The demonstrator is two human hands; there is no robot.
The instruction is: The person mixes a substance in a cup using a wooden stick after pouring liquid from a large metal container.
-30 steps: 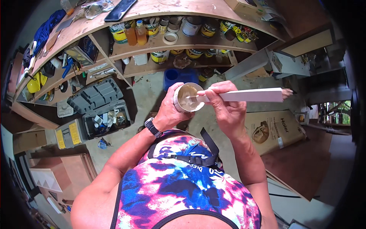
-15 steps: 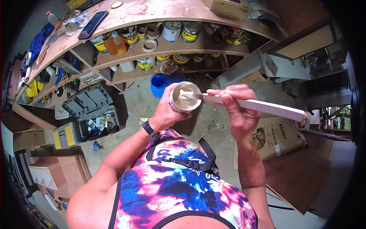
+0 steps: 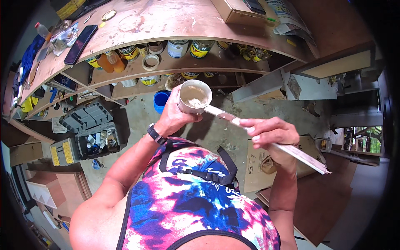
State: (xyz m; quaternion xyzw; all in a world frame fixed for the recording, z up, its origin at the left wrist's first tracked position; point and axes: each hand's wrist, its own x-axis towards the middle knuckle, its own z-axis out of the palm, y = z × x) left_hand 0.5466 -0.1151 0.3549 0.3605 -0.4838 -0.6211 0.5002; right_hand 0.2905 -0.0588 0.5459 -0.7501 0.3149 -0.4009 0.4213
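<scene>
Left hand [image 3: 173,118] wraps around a small white cup [image 3: 193,97] from below and behind, fingers closed on its wall, holding it up in front of the chest with the mouth tilted toward the camera. Pale, thick paste sits inside the cup. Black watch [image 3: 156,134] on the left wrist.

Right hand [image 3: 273,134] is clenched on a long flat wooden stick [image 3: 266,141], gripping near its middle. The stick runs diagonally: upper end dips over the cup's near rim into the paste, lower end juts out past the hand to the right. Paste smears along the stick between cup and hand.

Cup is held in the air above a concrete floor [image 3: 216,125], in front of a curved wooden surface [image 3: 166,21]. Shelves under the surface carry paint cans [image 3: 199,48], amber bottles [image 3: 110,61] and a roll of tape [image 3: 150,62]. A blue tub [image 3: 160,101] stands on the floor just left of the cup. An open grey toolbox [image 3: 93,131] lies further left. A dark phone [image 3: 81,38] rests on the surface, upper left.
</scene>
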